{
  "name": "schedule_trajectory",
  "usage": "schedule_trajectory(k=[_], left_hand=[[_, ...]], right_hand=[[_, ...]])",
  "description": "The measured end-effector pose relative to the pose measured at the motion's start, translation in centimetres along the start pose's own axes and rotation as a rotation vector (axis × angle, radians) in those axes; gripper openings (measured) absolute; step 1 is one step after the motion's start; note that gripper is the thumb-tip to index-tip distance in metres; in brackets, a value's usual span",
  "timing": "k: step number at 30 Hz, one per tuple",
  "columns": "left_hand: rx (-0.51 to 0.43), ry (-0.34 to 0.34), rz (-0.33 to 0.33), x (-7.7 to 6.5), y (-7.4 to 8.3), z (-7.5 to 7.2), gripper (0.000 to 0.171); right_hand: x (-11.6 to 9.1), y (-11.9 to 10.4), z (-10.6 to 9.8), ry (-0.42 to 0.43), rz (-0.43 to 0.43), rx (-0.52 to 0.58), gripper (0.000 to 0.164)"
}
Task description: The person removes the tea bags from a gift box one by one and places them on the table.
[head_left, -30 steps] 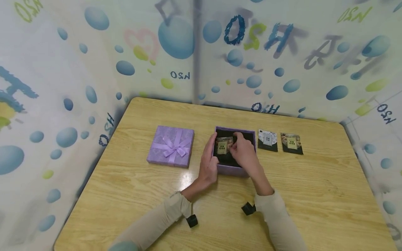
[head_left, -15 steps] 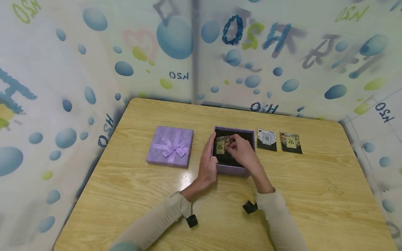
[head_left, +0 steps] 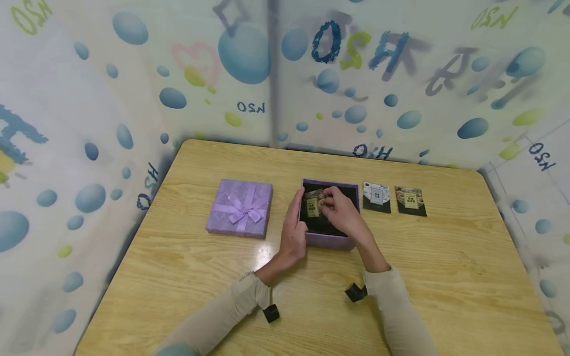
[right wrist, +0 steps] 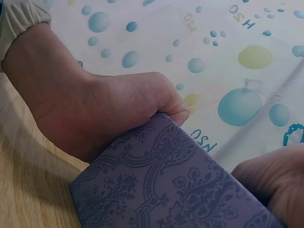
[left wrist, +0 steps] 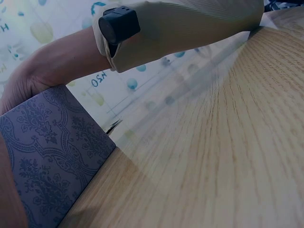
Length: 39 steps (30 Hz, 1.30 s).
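A purple gift box [head_left: 328, 241] with a black inside stands uncovered on the table. My left hand [head_left: 291, 235] holds it at the left wall, fingers along the outside and thumb at the front left of the rim. Over the box, my right hand [head_left: 340, 210] pinches the right edge of a small packet [head_left: 313, 205] with a food picture and a gold label. That packet lies tilted at the left of the black inside. In the right wrist view the patterned box wall [right wrist: 161, 185] hides the right fingertips.
Left of the box lies its purple lid [head_left: 240, 207] with a ribbon bow. To the right lie a white-and-black packet [head_left: 376, 198] and a gold-labelled packet [head_left: 410, 201]. The wooden table [head_left: 463, 277] ends at patterned walls behind.
My right hand has shifted the packet slightly left and tilted it inside the box. My left hand stays at the box's left wall.
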<state>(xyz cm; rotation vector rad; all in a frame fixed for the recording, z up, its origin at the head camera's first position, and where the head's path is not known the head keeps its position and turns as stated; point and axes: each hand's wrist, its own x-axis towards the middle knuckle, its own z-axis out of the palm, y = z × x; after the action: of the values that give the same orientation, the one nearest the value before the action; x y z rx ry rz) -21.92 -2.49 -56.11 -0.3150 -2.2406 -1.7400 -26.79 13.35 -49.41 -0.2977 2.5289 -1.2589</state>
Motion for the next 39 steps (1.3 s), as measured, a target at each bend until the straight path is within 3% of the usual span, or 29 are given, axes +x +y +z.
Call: schedule_trajectory(k=[16, 39], left_hand=[[-0.014, -0.007, -0.009, 0.0, 0.2, 0.4, 0.088], [-0.021, -0.004, -0.02, 0.0, 0.1, 0.3, 0.091]], right_hand=[[-0.4, 0.1, -0.6, 0.006, -0.023, 0.162, 0.04], [-0.8, -0.5, -1.4, -0.02, -0.048, 0.23, 0.041]])
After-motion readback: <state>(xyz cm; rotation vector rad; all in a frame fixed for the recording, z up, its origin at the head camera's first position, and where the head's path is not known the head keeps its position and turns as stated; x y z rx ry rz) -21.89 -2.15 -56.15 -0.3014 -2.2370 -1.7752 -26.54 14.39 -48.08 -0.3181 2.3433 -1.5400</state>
